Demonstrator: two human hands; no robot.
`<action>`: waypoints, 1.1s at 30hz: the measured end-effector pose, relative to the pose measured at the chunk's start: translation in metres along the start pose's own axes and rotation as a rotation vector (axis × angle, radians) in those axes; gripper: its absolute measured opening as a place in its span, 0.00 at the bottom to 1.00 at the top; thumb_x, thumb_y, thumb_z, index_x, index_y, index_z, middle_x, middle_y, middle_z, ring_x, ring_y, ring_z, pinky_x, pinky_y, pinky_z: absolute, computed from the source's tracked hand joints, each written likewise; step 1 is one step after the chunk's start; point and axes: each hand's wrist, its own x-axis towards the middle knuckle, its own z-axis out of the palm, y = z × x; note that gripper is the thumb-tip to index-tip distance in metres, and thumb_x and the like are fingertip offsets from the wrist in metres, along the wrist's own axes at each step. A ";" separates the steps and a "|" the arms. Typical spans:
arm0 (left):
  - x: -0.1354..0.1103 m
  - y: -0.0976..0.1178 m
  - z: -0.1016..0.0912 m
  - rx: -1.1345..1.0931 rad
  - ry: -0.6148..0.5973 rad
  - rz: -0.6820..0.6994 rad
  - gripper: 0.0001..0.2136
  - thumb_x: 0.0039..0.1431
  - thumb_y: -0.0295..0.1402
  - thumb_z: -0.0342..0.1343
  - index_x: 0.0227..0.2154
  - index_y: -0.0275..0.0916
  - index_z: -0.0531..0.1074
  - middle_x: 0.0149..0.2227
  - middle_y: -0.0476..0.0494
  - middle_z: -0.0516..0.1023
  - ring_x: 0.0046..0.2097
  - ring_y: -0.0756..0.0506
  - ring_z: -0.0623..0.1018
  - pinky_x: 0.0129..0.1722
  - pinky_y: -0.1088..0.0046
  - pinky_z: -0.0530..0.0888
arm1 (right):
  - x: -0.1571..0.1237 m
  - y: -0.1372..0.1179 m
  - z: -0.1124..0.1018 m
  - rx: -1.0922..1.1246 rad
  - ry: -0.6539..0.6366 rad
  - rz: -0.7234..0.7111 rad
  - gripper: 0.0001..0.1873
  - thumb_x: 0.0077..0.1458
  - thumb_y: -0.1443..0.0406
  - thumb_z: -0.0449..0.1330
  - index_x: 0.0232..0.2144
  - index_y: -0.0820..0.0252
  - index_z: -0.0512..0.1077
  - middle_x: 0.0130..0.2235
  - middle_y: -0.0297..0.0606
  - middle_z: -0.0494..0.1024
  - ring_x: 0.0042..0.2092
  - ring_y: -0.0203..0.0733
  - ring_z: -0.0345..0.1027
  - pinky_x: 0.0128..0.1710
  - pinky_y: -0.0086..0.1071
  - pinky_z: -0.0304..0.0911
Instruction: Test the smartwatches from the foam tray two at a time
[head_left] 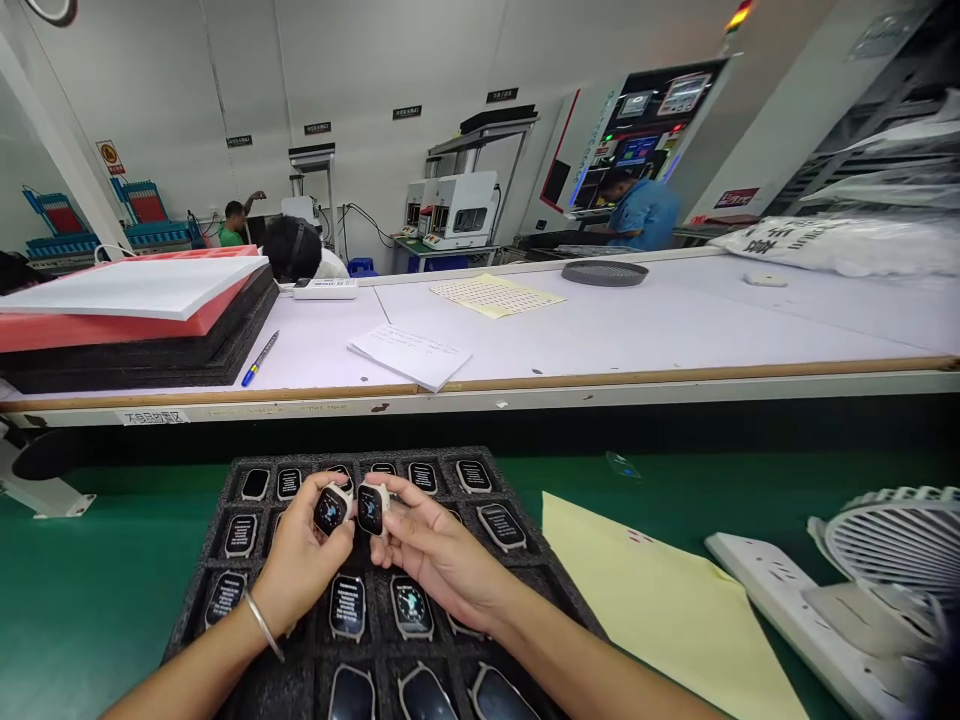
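Note:
My left hand (300, 558) is closed round a small pale-cased watch body (331, 508) with a dark screen. My right hand (435, 552) pinches a second watch body (370, 507) of the same kind right beside it. Both hands hover over a black foam tray (191, 610) on the green table. Its pockets hold several more watch bodies; some screens are lit, such as one (347, 605) just below my hands. A thin bangle (262, 622) circles my left wrist.
A yellow sheet (660, 600) lies right of the tray, then a white power strip (780, 590) and a white fan (892, 545). Behind is a raised white shelf (600, 340) with papers, a blue pen (259, 360) and stacked foam sheets (135, 320). Other people work at the back.

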 end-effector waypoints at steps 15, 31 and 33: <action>-0.001 -0.001 0.000 -0.022 0.032 0.016 0.18 0.50 0.32 0.57 0.46 0.40 0.66 0.47 0.39 0.76 0.52 0.41 0.75 0.52 0.62 0.69 | 0.003 0.000 -0.003 -0.003 0.075 -0.050 0.27 0.45 0.58 0.73 0.48 0.50 0.73 0.34 0.30 0.75 0.31 0.32 0.71 0.38 0.30 0.62; -0.002 0.002 0.003 -0.042 -0.010 -0.008 0.19 0.51 0.34 0.55 0.47 0.39 0.64 0.51 0.36 0.76 0.55 0.40 0.75 0.54 0.60 0.68 | 0.002 -0.004 -0.003 -0.061 0.077 -0.121 0.24 0.50 0.59 0.71 0.49 0.50 0.73 0.34 0.31 0.75 0.33 0.32 0.72 0.37 0.30 0.64; -0.002 0.003 0.002 -0.035 -0.011 -0.003 0.19 0.50 0.34 0.55 0.47 0.39 0.64 0.51 0.36 0.76 0.54 0.40 0.75 0.54 0.60 0.68 | 0.002 -0.003 -0.003 -0.064 0.075 -0.123 0.24 0.49 0.59 0.71 0.49 0.50 0.73 0.34 0.31 0.74 0.33 0.33 0.72 0.37 0.30 0.64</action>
